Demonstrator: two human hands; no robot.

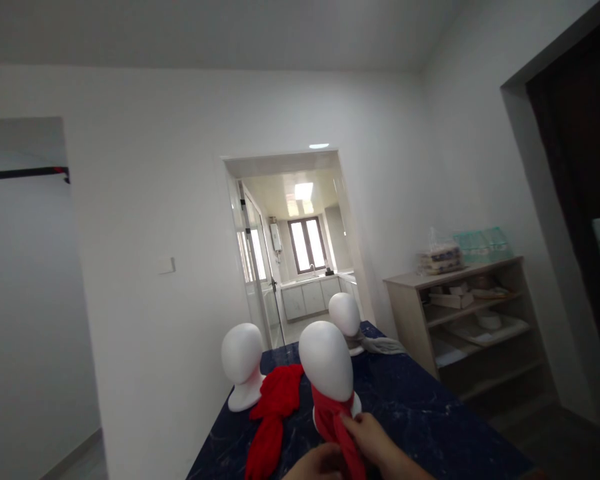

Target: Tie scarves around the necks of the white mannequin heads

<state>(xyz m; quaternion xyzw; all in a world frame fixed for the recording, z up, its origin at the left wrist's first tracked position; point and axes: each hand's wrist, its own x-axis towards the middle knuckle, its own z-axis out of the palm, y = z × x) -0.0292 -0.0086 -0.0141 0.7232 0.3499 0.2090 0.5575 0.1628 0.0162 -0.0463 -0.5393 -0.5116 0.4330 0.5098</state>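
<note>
A white foam mannequin head (326,360) stands at the near middle of the dark blue table, with a red scarf (325,412) wrapped around its neck. The thumb and fingers of my right hand (373,437) pinch the scarf at the front of the neck. Lower down, my left hand (317,463) has its fingers curled at the hanging scarf end, partly cut off by the frame's bottom edge. To the left, a second red scarf (275,407) lies loosely on the table beside another bare white mannequin head (243,360).
A third mannequin head (345,313) wears a grey scarf (383,345) at the table's (410,400) far end. Right of it stands a wooden shelf (460,273) holding packages and trays. Beyond the doorway lies a kitchen with a window (307,245).
</note>
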